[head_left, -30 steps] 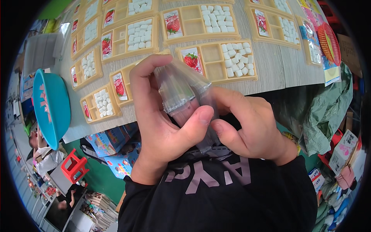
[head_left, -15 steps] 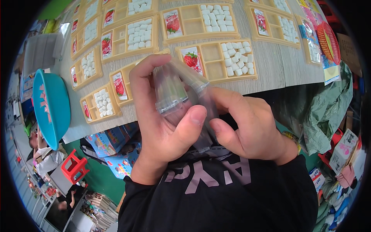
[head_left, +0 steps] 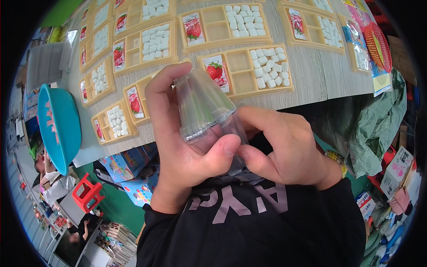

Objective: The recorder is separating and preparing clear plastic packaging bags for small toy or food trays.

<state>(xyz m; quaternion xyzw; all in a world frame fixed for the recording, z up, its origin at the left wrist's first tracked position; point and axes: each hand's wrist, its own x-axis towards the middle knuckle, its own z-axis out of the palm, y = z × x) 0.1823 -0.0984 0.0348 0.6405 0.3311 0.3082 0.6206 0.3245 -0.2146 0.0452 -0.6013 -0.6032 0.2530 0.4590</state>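
Clear plastic cups, at least one fitted over another, are tilted in front of my chest with the narrow end pointing up and away. My left hand wraps them from the left, its thumb lying across the lower side. On the right, my right hand has curled fingers and a thumb pressed against the cups' lower part; some of its fingertips are hidden behind them. Just beyond the cups lies a beige compartment tray holding a strawberry-printed sachet and white marshmallow-like pieces.
Several similar trays cover the grey wood-grain table. A turquoise basin is at the left edge, a red basket at the far right. Below are a red stool, blue boxes and a green plastic sheet.
The two splayed clear cups have come together into one line between my hands. My right hand has stayed close to the same spot. The view has shifted slightly.
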